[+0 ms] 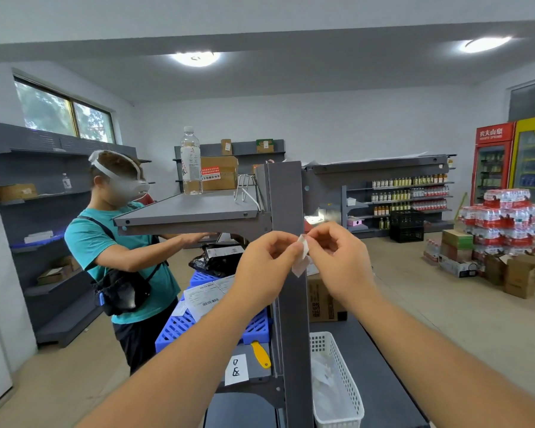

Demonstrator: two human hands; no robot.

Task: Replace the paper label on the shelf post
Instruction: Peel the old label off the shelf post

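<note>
A grey metal shelf post (286, 199) stands upright in the middle of the view. In front of it, a small crumpled white paper label (301, 256) is pinched between my left hand (264, 267) and my right hand (337, 257). Both hands grip it with thumb and fingertips, close together, at the post's right edge. Whether the label still sticks to the post is unclear. Lower down, on the shelf left of the post, lies a white paper label with handwritten marks (237, 370).
A yellow-handled scraper (261, 354) lies by the handwritten label. A white plastic basket (337, 384) sits right of the post. A water bottle (191, 162) stands on the upper shelf (186, 211). A person in a teal shirt (118, 242) stands left. Blue crates (213, 325) are behind.
</note>
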